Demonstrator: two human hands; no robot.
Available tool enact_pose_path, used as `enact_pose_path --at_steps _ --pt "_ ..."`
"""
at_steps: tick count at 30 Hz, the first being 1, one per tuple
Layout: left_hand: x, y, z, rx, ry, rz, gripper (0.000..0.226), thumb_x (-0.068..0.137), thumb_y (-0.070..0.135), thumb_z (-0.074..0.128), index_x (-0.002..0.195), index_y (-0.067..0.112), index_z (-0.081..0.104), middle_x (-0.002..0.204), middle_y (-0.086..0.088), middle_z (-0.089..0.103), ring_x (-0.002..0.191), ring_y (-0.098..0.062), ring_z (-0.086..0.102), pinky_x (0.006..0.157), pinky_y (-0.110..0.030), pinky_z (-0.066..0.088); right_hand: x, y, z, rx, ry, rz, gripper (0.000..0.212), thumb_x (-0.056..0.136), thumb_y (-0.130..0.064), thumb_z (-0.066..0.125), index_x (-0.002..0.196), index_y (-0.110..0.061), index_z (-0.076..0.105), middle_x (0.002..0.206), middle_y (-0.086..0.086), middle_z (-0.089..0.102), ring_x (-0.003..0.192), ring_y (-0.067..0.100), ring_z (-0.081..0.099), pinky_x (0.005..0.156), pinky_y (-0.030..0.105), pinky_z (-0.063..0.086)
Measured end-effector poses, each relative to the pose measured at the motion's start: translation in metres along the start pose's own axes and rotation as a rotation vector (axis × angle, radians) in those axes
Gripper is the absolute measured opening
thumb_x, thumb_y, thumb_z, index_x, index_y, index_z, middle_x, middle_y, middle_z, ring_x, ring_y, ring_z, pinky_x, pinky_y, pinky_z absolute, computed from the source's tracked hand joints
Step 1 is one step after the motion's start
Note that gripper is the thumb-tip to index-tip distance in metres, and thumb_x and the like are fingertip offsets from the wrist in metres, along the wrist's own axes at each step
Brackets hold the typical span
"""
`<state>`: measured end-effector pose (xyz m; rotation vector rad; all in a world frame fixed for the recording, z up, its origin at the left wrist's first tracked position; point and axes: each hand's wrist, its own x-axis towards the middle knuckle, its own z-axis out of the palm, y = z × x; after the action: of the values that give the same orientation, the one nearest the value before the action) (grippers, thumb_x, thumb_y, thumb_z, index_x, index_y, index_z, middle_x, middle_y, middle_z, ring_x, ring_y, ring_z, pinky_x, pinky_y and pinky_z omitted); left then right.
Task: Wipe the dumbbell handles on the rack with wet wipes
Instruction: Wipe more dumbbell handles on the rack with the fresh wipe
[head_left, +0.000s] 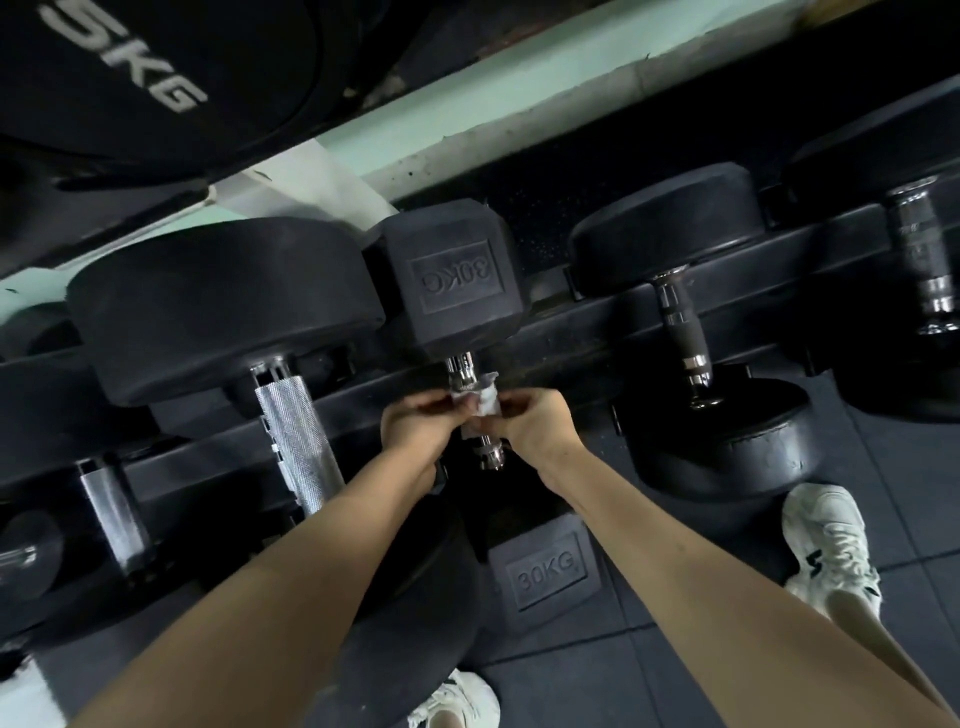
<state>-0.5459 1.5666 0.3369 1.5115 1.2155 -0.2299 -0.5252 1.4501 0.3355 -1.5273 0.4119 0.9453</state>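
Observation:
A black hex dumbbell marked 30KG (457, 280) lies across the black rack (582, 332) in the middle of the view. Its chrome handle (461, 370) runs toward me. A white wet wipe (483, 400) is wrapped over the middle of that handle. My left hand (415, 423) pinches the wipe's left side. My right hand (535, 423) pinches its right side. The near head, also marked 30KG (545, 571), shows between my forearms.
A large round dumbbell with a knurled silver handle (298, 436) lies to the left. Two round dumbbells with chrome handles (685, 338) (922, 260) lie to the right. A big weight plate (156, 78) sits at the top left. My white shoes (831, 551) stand on dark floor tiles.

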Motion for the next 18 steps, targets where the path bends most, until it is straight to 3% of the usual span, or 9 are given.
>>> enact_pose_path --at_steps 4,7,9,13,15,18 --pt "0.008 0.013 0.007 -0.097 0.072 -0.014 0.012 0.070 0.012 0.079 0.075 0.015 0.068 0.081 -0.006 0.069 0.074 -0.020 0.064 0.078 -0.032 0.054 0.013 -0.019 0.007 0.110 0.041 -0.014 0.022 0.067 0.001 0.081 0.087 0.000 0.072 0.080 0.010 0.071 0.068 0.016 0.066 0.062 0.021 0.054" --pt "0.014 0.016 0.010 -0.144 0.095 -0.010 0.012 0.071 0.016 0.079 0.071 0.019 0.067 0.077 -0.001 0.068 0.077 -0.020 0.065 0.079 -0.030 0.053 0.020 -0.028 0.010 0.195 0.027 -0.051 0.014 0.068 0.004 0.079 0.077 0.000 0.070 0.063 0.002 0.068 0.056 0.010 0.064 0.057 0.021 0.053" --pt "0.015 0.012 0.006 -0.089 0.099 -0.034 0.013 0.069 0.023 0.081 0.072 0.019 0.069 0.076 -0.002 0.069 0.075 -0.021 0.067 0.076 -0.030 0.055 0.014 -0.022 0.010 0.181 0.037 -0.059 0.014 0.071 -0.001 0.079 0.083 -0.002 0.071 0.069 0.002 0.069 0.059 0.009 0.063 0.059 0.020 0.053" --pt "0.004 0.001 0.000 0.081 -0.042 -0.107 0.044 0.054 0.034 0.089 0.087 0.011 0.073 0.085 -0.009 0.072 0.081 -0.026 0.070 0.076 -0.033 0.057 0.002 0.001 0.002 -0.027 0.046 -0.010 0.019 0.070 -0.013 0.082 0.086 -0.009 0.073 0.083 0.006 0.073 0.078 0.018 0.070 0.078 0.032 0.057" --pt "-0.009 0.002 -0.001 0.173 -0.030 -0.107 0.031 0.065 0.018 0.085 0.089 0.005 0.070 0.085 -0.012 0.070 0.075 -0.021 0.066 0.072 -0.030 0.057 -0.002 0.013 -0.003 -0.229 0.043 -0.002 0.021 0.069 -0.017 0.082 0.085 -0.006 0.075 0.086 0.011 0.074 0.085 0.025 0.070 0.082 0.041 0.056" --pt "-0.021 0.011 -0.004 0.431 -0.013 -0.005 0.027 0.074 0.011 0.078 0.099 0.005 0.071 0.093 -0.007 0.068 0.080 -0.016 0.060 0.075 -0.025 0.049 -0.013 0.017 -0.011 -0.413 0.021 -0.017 0.020 0.075 -0.017 0.078 0.079 0.001 0.072 0.080 0.013 0.072 0.075 0.025 0.067 0.075 0.037 0.055"
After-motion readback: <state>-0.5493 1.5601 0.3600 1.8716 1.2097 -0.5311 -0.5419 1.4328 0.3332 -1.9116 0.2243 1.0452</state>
